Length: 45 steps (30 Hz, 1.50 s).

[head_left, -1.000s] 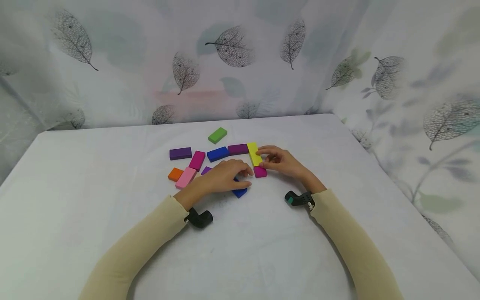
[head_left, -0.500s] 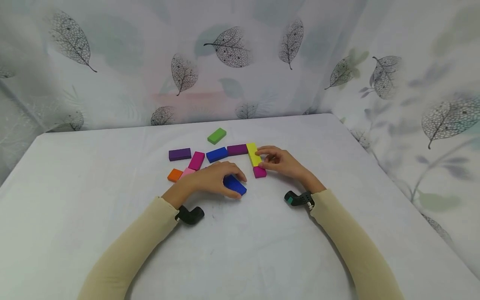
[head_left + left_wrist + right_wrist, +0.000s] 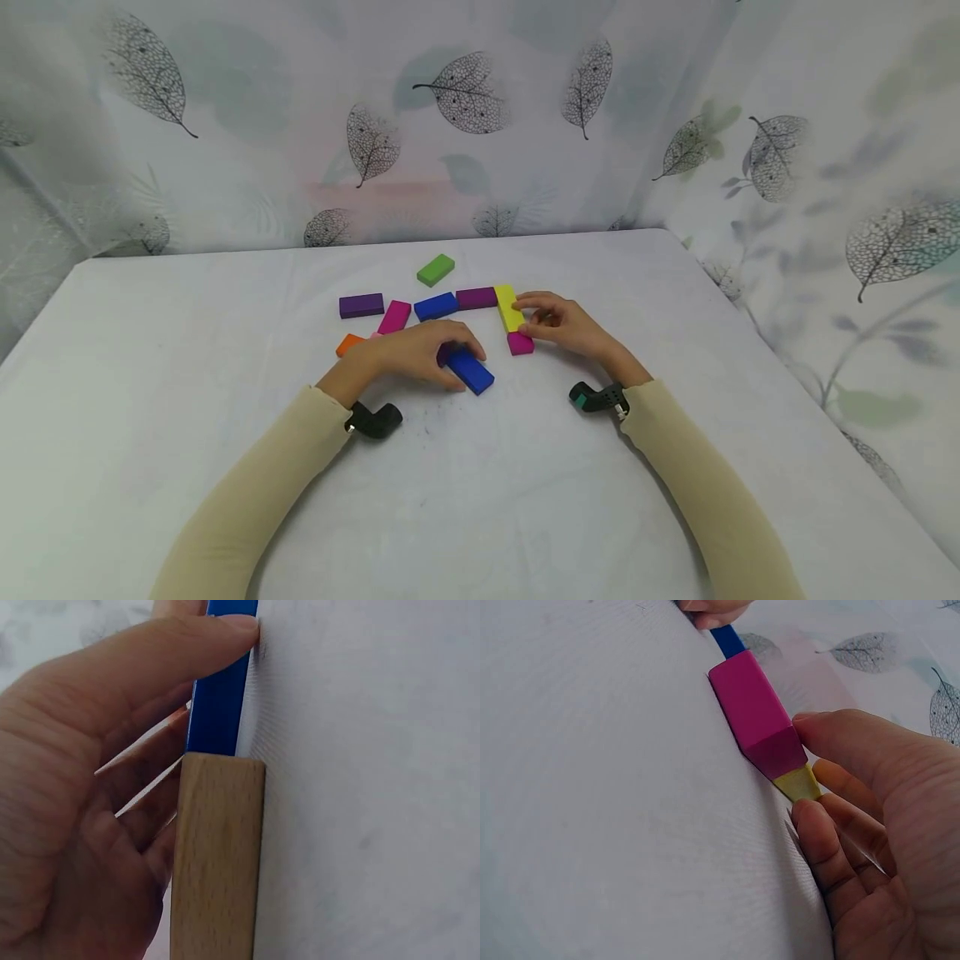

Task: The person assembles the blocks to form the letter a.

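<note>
My left hand (image 3: 412, 350) is over the near row of blocks, with thumb and fingers on either side of a blue block (image 3: 471, 372). In the left wrist view the thumb lies against the side of this blue block (image 3: 217, 712); a bare wooden block (image 3: 217, 855) stands end to end with it. A purple block (image 3: 444, 353) shows partly under the hand. My right hand (image 3: 562, 323) is at the right edge of a yellow block (image 3: 509, 308), its fingertips touching there. Against the yellow block's near end lies a magenta block (image 3: 754, 705), close to the right thumb.
Farther back on the white table (image 3: 480, 483) are a blue block (image 3: 436, 307), a plum block (image 3: 476, 298), a dark purple block (image 3: 361, 306) and a green block (image 3: 436, 270). Left lie a magenta block (image 3: 394, 317) and an orange block (image 3: 349, 344). Leaf-patterned cloth (image 3: 465, 92) hangs behind.
My left hand has drawn back to the left along the near row, uncovering more of the blue block and covering the pink one. The right hand has kept its place.
</note>
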Each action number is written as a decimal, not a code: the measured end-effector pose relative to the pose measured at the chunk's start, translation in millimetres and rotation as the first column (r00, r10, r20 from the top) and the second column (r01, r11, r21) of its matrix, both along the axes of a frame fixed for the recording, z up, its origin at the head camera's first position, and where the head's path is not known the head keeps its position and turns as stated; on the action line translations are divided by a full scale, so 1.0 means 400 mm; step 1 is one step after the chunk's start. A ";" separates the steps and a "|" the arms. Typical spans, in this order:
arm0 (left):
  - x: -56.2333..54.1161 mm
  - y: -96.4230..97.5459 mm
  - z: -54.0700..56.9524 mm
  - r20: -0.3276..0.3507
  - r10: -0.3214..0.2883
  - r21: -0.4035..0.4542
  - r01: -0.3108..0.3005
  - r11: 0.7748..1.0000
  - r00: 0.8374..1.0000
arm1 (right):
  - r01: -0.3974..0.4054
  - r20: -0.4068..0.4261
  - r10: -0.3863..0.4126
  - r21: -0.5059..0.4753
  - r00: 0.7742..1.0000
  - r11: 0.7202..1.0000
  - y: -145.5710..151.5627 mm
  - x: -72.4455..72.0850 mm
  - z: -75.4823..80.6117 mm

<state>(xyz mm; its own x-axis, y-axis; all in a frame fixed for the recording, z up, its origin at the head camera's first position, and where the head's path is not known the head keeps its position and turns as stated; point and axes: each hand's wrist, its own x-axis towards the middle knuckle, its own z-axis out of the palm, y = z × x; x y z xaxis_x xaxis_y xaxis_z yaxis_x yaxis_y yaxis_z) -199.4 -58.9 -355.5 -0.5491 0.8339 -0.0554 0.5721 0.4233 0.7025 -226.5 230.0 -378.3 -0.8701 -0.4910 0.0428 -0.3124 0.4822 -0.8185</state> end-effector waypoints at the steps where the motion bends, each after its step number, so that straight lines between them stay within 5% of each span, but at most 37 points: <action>1: -0.002 -0.001 -0.002 -0.005 0.000 0.004 0.000 1.000 1.000 | -0.001 -0.001 0.001 -0.003 1.000 1.000 0.000 0.000 0.000; 34: 0.002 0.012 0.003 -0.059 0.073 -0.018 -0.074 0.997 0.996 | 0.000 -0.008 0.000 0.017 1.000 1.000 -0.002 -0.002 0.003; 45: 0.013 0.021 0.011 -0.086 0.138 -0.041 -0.142 0.989 0.987 | -0.001 -0.012 0.001 0.035 1.000 0.999 -0.021 0.026 0.039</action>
<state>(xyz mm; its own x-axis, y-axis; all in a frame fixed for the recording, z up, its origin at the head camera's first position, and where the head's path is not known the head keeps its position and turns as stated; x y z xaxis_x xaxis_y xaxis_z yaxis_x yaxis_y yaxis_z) -194.1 -50.4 -351.2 -0.6644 0.7462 -0.0421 0.5603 0.5346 0.6326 -216.2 221.6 -362.6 -0.8691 -0.4933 0.0363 -0.3229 0.5103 -0.7971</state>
